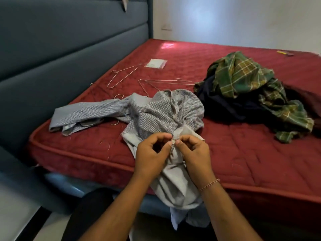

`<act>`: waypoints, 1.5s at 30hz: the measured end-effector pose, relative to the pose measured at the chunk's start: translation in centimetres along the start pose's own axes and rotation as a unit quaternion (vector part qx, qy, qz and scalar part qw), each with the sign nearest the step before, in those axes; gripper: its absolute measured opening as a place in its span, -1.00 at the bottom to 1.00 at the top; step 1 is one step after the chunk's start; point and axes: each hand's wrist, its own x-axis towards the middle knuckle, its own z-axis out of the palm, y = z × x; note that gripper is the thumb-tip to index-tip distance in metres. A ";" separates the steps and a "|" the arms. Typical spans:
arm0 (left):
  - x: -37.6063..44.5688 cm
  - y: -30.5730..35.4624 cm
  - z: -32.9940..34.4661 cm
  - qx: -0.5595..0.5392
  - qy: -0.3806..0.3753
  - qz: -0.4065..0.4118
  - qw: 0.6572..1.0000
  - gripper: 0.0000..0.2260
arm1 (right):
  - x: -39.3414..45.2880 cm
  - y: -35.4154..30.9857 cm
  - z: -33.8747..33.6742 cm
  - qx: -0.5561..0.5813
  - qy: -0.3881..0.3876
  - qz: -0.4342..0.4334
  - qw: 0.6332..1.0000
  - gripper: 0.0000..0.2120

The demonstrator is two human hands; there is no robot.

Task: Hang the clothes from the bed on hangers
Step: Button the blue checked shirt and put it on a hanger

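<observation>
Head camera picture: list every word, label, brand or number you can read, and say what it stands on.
None can be read.
White packet on the red mattress: any print is too blurred to read.
Small yellow item at the far edge: too small to tell.
Grey checked shirt and green plaid garment: no label shows.

A single head-mounted wide-angle camera supplies the only view, so no region is shared with a second view. It looks forward and steeply down from above the near edge of the red mattress (pixel 243 153), close to the left hand (pixel 152 153) and right hand (pixel 194 152), whose forearms enter from the bottom edge. The padded grey-blue headboard (pixel 69 49) runs along the left side, and a pale wall (pixel 243 20) closes the far end. Straight edges bow slightly toward the frame borders.
</observation>
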 end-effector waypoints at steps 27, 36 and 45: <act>0.2 -0.3 1.2 0.027 0.031 -0.092 0.995 -0.89 | -1.0 1.8 -0.6 0.044 0.025 0.010 0.999 -0.68; 1.0 -0.2 0.8 -0.012 -0.011 -0.137 0.990 -0.82 | -0.5 1.7 -0.9 0.008 -0.002 -0.001 1.000 -0.88; 2.4 -0.4 -0.2 -0.045 -0.090 -0.175 0.979 -0.85 | -0.2 1.1 -0.4 -0.024 0.007 0.015 1.000 -0.92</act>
